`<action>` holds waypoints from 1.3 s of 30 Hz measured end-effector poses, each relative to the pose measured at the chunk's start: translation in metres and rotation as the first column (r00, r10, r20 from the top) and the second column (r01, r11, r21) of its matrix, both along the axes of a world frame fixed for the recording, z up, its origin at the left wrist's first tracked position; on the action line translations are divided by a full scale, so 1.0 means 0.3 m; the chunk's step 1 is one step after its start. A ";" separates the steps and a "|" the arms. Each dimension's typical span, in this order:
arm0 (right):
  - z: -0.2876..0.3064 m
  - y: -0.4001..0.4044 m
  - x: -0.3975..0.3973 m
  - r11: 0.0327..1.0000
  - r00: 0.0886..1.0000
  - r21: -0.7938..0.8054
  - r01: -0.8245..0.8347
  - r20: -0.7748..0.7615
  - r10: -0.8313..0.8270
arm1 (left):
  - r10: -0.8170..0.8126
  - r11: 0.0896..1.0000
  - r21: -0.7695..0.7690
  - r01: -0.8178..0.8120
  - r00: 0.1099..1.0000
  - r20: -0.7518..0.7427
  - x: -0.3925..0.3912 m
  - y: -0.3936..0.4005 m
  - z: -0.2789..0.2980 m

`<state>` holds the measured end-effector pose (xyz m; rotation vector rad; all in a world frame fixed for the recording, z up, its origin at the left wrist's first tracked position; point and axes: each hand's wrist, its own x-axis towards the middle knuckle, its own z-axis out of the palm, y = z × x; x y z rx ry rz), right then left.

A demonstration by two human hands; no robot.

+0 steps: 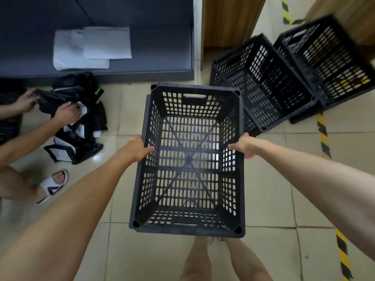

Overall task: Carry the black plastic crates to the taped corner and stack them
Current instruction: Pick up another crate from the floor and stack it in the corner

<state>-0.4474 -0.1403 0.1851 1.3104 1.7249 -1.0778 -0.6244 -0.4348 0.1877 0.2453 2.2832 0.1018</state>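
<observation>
Bare forearms reach out from the bottom corners, and between them hangs an empty black crate point(188, 159), held level above the tiled floor point(274, 189) with its open top facing up. Left hand point(138, 147) grips the left long rim, thumb on the outer side and fingers point(149, 149) curled over the edge into the slotted wall. Right hand point(244, 146) mirrors it on the right rim, fingers point(233, 147) hooked inside and closed on the plastic. Below the crate, the carrier's bare legs show against the tiles.

Over to the right, two more crates sit on the floor, both tilted in this wide view. The nearer crate point(261, 82) lies just beside the far right corner of the held one. The farther crate point(328, 57) presses against the nearer one's right side. Yellow and black striped tape point(324, 138) runs along the floor at right, passing under the farther crate and on toward the lower edge.

On the left, a second person crouches, both hands working at a heap of black bags point(77, 118), a white sandal point(53, 184) planted on the tiles. Behind the bags, a low dark shelf point(152, 53) carries white sheets point(91, 47). A wooden panel point(229, 19) stands upright beside the shelf.
</observation>
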 end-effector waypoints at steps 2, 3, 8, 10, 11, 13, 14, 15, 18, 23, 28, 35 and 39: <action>0.103 0.017 0.007 0.998 0.998 0.024 -0.055 0.011 0.055 | -0.022 1.000 -0.003 0.022 0.999 -0.026 -0.007 0.006 0.101; 0.146 0.023 0.015 0.996 0.997 0.040 -0.074 0.005 0.073 | -0.031 1.000 -0.006 0.031 0.999 -0.039 -0.004 0.010 0.150; 0.342 0.026 0.088 0.980 0.988 0.126 -0.152 0.022 0.150 | -0.049 0.998 0.024 0.051 0.996 -0.079 0.041 0.026 0.374; 0.411 0.024 0.117 0.984 0.992 0.123 -0.127 0.010 0.127 | -0.069 0.997 0.025 0.072 0.994 -0.087 0.063 0.033 0.444; 0.440 0.023 0.135 0.987 0.994 0.121 -0.106 -0.004 0.107 | -0.084 0.996 0.024 0.086 0.992 -0.090 0.075 0.042 0.481; 0.507 0.020 0.169 0.991 0.998 0.125 -0.053 -0.030 0.057 | -0.108 0.993 0.031 0.111 0.991 -0.082 0.093 0.062 0.550; 0.543 0.018 0.187 0.993 0.999 0.114 -0.021 -0.047 0.026 | -0.120 0.992 0.037 0.122 0.990 -0.068 0.103 0.075 0.588; 0.583 0.017 0.205 0.995 0.998 0.102 0.020 -0.063 -0.014 | -0.131 0.990 0.049 0.134 0.990 -0.058 0.109 0.090 0.619; 0.722 0.030 0.257 0.996 0.991 0.049 0.076 -0.114 -0.070 | -0.185 0.978 0.084 0.190 0.981 -0.067 0.118 0.155 0.709; 0.924 0.091 0.393 0.991 0.987 0.090 0.098 -0.136 -0.085 | -0.349 0.933 0.039 0.359 0.924 -0.153 0.131 0.323 0.865; 0.994 0.198 0.560 0.972 0.982 0.158 0.175 -0.104 -0.159 | -0.520 0.848 -0.035 0.529 0.818 -0.245 0.187 0.550 0.970; 0.985 0.390 0.866 0.910 0.940 0.239 0.338 -0.128 -0.315 | -0.620 0.769 -0.012 0.639 0.742 -0.256 0.376 0.926 1.020; 0.977 0.538 1.076 0.894 0.927 0.246 0.374 -0.121 -0.355 | -0.687 0.705 -0.032 0.708 0.672 -0.278 0.564 1.183 1.028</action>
